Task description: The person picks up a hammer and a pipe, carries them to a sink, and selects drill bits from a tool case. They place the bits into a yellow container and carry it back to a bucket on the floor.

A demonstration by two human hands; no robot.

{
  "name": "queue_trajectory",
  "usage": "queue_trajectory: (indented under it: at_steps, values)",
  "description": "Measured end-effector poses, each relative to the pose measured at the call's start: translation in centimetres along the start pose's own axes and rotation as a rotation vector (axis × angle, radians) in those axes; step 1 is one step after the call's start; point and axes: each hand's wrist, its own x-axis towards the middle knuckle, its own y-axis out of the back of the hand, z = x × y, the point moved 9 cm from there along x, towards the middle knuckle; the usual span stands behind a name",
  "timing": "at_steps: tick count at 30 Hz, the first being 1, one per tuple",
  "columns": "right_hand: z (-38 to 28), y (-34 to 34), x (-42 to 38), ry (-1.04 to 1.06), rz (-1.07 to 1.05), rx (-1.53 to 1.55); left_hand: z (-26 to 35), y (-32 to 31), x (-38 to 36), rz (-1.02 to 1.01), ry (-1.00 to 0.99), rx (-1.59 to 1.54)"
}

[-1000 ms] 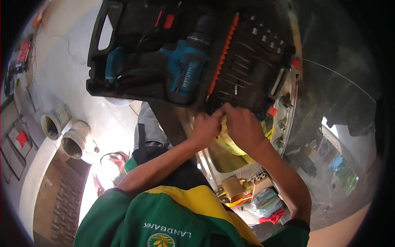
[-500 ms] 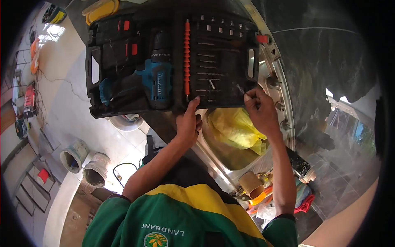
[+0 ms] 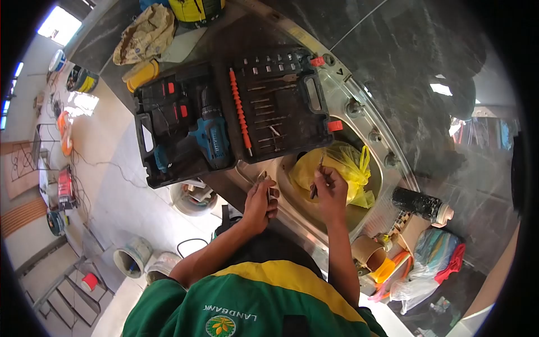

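My left hand is closed just below the front edge of an open black tool case. A small metallic tip shows at its fingers, too small to name. To its right, over the sink, my right hand pinches a slender dark metal bit, which sticks out above and below the fingers. In the left half of the case lies a teal and black cordless drill. An orange flexible shaft lies beside the hinge. Several drill bits and small sockets fill the right half.
The case straddles a steel sink holding a yellow plastic bag. A black spray can and a cardboard tube lie at the right. Buckets stand on the floor at the left. A crumpled paper bag sits behind the case.
Both hands have drawn back from the case toward my body. My right hand has lifted the slender bit away from the case's lower right corner. The view has shifted.
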Motion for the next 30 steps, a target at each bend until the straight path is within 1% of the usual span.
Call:
queue_trajectory:
  at_steps: [1, 2, 4, 5, 7, 9, 10, 12, 14, 15, 17, 21, 23, 25, 30]
  values:
    - [0.2, 0.0, -0.6, 0.012, 0.008, 0.013, -0.3, -0.2, -0.5, -0.053, 0.025, 0.005]
    - [0.7, -0.1, -1.1, -0.014, -0.007, 0.027, -0.2, -0.2, -0.7, -0.06, 0.018, 0.019]
    - [1.4, -0.3, -1.7, -0.03, -0.015, 0.048, 0.3, -0.8, -1.2, -0.111, -0.03, 0.19]
    - [1.5, -0.3, -1.6, -0.006, -0.024, 0.042, 0.4, -0.5, -1.2, -0.116, -0.034, 0.201]
    - [0.4, -0.5, -1.4, 0.026, -0.026, 0.036, 1.5, -1.0, -1.3, -0.228, -0.127, 0.277]
    - [-1.3, -1.6, 0.0, 0.053, -0.109, 0.008, 2.4, -0.9, -1.7, -0.263, -0.173, 0.328]
    - [-1.8, -1.9, 1.2, 0.06, -0.105, 0.011, 3.0, -0.9, -2.0, -0.29, -0.214, 0.377]
    - [-4.3, -3.6, 4.0, 0.271, -0.23, -0.018, 3.5, -0.1, -2.4, -0.286, -0.2, 0.41]
    - [-6.2, -4.7, 7.2, 0.504, -0.25, -0.429, 3.9, 0.7, -2.5, -0.288, -0.186, 0.437]
    - [-7.1, -5.1, 8.2, 0.507, -0.243, -0.431, 4.1, 1.3, -2.5, -0.283, -0.174, 0.434]
    - [-7.9, -6.6, 9.7, 0.439, -0.21, -0.818, 4.9, 2.2, -2.8, -0.282, -0.164, 0.436]
    - [-5.5, -7.6, 12.8, 0.388, -0.223, -0.923, 6.3, 4.0, -3.0, -0.248, -0.165, 0.389]
    - [-4.5, -7.9, 13.1, 0.27, -0.222, -0.977, 6.8, 4.7, -3.0, -0.238, -0.172, 0.358]
    - [-4.2, -8.1, 13.3, 0.283, -0.191, -1.025, 7.4, 5.0, -3.1, -0.232, -0.199, 0.323]
    - [-3.9, -8.1, 13.8, 0.35, -0.129, -1.149, 8.0, 4.9, -3.4, -0.252, -0.188, 0.334]
